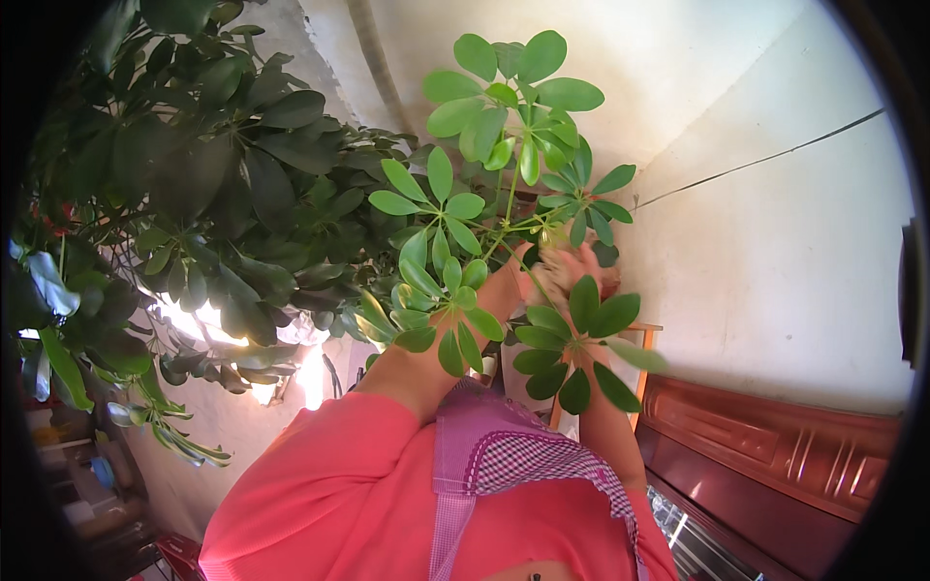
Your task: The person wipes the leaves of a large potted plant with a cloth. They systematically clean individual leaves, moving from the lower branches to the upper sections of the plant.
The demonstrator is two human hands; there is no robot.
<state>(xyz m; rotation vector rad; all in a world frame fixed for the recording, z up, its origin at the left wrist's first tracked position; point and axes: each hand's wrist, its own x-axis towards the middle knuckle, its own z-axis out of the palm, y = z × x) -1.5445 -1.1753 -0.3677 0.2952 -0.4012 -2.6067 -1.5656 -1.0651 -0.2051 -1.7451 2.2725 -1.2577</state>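
Observation:
Both arms reach forward behind the bright green leaves of an umbrella plant [508,190]. My left hand [520,266] is next to the plant's thin stems, its fingers mostly hidden by leaves and stems. Close to it, on the right, my right hand [581,263] is blurred and partly covered by leaves. Between them a pale, blurred patch shows; I cannot tell whether it is fingers or something held. One leaf cluster [577,348] spreads over my right forearm, and another [447,309] over my left forearm.
Dense, darker foliage [240,167] fills the left side. A pale wall [763,254] with a thin dark line [763,158] rises on the right, above a reddish-brown wooden panel [763,436]. A purple checked apron [501,450] hangs over my pink top [327,501].

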